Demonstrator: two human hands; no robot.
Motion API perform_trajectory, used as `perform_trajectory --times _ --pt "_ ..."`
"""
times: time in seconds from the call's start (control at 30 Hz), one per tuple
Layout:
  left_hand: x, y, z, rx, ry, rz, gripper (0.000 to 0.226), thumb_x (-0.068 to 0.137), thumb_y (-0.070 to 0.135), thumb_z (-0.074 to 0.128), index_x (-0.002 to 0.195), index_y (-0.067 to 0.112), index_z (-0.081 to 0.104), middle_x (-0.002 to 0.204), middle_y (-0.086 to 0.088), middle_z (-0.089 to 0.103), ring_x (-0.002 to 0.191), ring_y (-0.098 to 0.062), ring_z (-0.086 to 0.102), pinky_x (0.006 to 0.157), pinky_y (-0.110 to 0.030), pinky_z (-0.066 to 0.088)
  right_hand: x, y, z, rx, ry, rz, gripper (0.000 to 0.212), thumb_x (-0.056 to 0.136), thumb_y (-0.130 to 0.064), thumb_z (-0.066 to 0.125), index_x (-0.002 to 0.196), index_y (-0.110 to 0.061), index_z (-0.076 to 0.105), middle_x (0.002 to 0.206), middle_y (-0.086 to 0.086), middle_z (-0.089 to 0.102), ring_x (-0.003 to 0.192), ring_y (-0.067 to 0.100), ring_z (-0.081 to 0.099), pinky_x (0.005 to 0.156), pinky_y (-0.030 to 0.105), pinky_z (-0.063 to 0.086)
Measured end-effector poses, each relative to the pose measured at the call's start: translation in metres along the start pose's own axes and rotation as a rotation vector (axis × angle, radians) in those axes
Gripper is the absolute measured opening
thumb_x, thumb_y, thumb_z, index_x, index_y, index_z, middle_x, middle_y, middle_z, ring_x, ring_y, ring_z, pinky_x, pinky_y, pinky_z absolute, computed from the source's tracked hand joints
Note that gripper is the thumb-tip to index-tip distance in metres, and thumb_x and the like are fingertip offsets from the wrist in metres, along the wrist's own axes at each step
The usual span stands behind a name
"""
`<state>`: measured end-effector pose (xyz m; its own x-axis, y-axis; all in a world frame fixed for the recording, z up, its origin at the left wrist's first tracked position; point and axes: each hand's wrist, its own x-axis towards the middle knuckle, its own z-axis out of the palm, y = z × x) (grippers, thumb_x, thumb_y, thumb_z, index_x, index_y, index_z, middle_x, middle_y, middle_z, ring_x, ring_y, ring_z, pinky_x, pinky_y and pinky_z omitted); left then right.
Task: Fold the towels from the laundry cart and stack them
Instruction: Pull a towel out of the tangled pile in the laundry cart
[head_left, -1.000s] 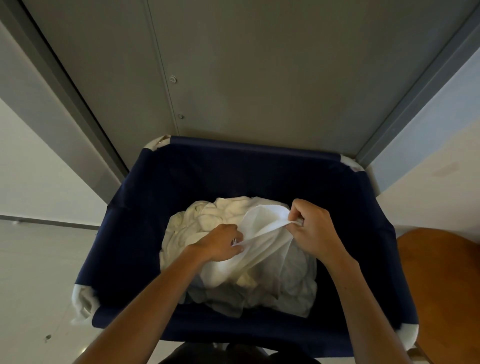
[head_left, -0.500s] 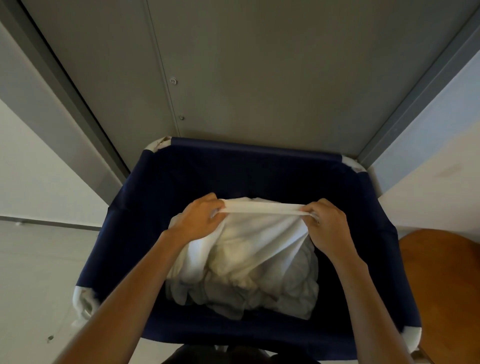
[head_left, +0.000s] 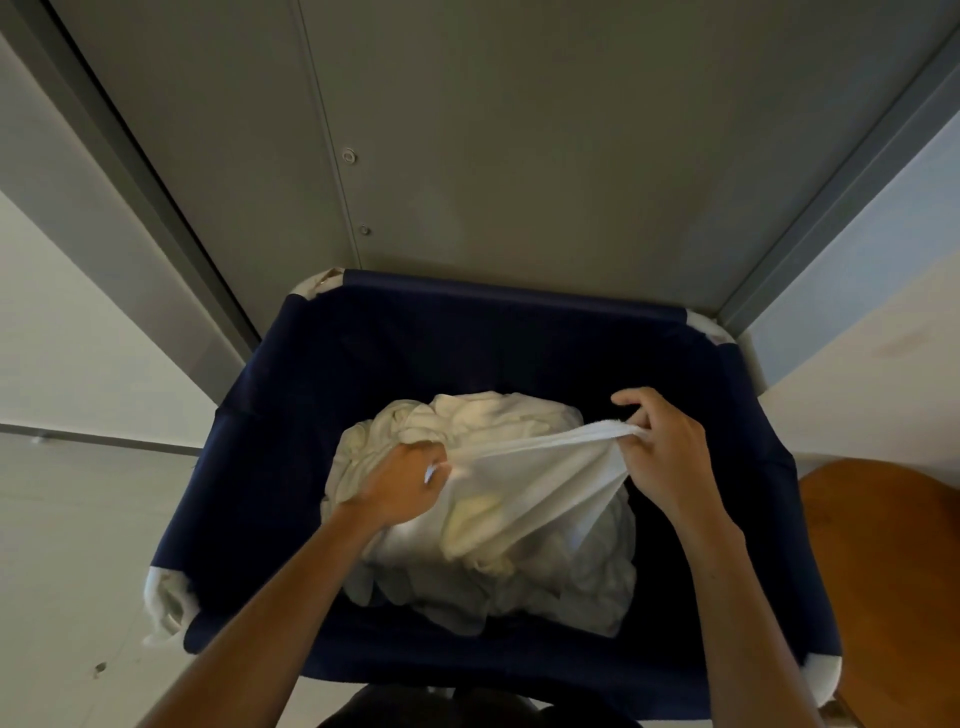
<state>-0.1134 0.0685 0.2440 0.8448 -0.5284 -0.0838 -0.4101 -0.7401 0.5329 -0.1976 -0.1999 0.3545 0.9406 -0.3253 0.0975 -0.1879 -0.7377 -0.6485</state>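
Left hand (head_left: 400, 483), right hand (head_left: 670, 447) pinch towel (head_left: 530, 467) (taut).

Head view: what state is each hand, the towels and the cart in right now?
left hand: grips the towel low, by the pile.
right hand: pinches the towel's edge, held higher.
towel: stretched between both hands, unfolded.
pile: crumpled, lying in the cart.
cart: open top, holding the pile.
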Motion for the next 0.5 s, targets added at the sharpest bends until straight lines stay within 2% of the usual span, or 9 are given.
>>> perform_trajectory --times 0.1,0.17,0.23,0.33,0.5 --pt "0.006 -0.002 -0.012 -0.011 0.115 -0.006 0.013 0.098 0.028 0.048 0.090 0.019 0.044 0.070 0.007 0.055 0.058 -0.010 0.051 0.063 -0.033 0.047 0.003 0.003 -0.005 0.008 0.057 0.055 0.025 0.083 0.005 0.054 0.086 -0.018 0.063 0.085 -0.004 0.063 0.079 0.003 0.057 0.062 0.004 0.039" --pt "0.005 0.000 -0.011 -0.046 0.055 -0.001 0.008 0.100 0.029 0.045 0.103 0.022 0.042 0.067 0.009 0.054 0.058 -0.012 0.052 0.061 -0.033 0.046 0.004 -0.001 -0.008 0.058 0.098 0.085 0.022 0.083 0.004 0.055 0.084 -0.016 0.063 0.088 -0.004 0.064 0.080 0.000 0.056 0.064 0.003 0.039" --pt "0.003 0.002 -0.004 -0.011 -0.016 0.019 0.016 0.102 0.031 0.039 0.113 0.022 0.046 0.076 0.002 0.062 0.062 -0.013 0.053 0.061 -0.029 0.042 0.003 -0.006 -0.007 0.137 0.136 0.107 0.021 0.082 0.004 0.055 0.087 -0.014 0.065 0.088 -0.007 0.065 0.081 -0.001 0.058 0.064 0.004 0.040" --pt "-0.006 0.007 0.010 0.096 -0.058 0.083 0.026 0.104 0.029 0.033 0.115 0.014 0.051 0.093 -0.005 0.066 0.071 -0.011 0.050 0.063 -0.020 0.031 0.000 -0.014 -0.003 0.291 0.212 0.159 0.020 0.082 0.001 0.056 0.090 -0.015 0.065 0.088 -0.011 0.065 0.081 -0.006 0.058 0.064 0.004 0.041" --pt "-0.023 0.008 0.029 0.144 -0.167 0.048 0.025 0.103 0.022 0.033 0.124 0.012 0.044 0.108 -0.007 0.062 0.097 -0.024 0.057 0.074 -0.023 0.034 0.001 -0.020 -0.001 0.515 0.365 0.210 0.023 0.082 0.002 0.055 0.092 -0.018 0.062 0.089 -0.012 0.064 0.079 -0.008 0.057 0.068 0.008 0.042"
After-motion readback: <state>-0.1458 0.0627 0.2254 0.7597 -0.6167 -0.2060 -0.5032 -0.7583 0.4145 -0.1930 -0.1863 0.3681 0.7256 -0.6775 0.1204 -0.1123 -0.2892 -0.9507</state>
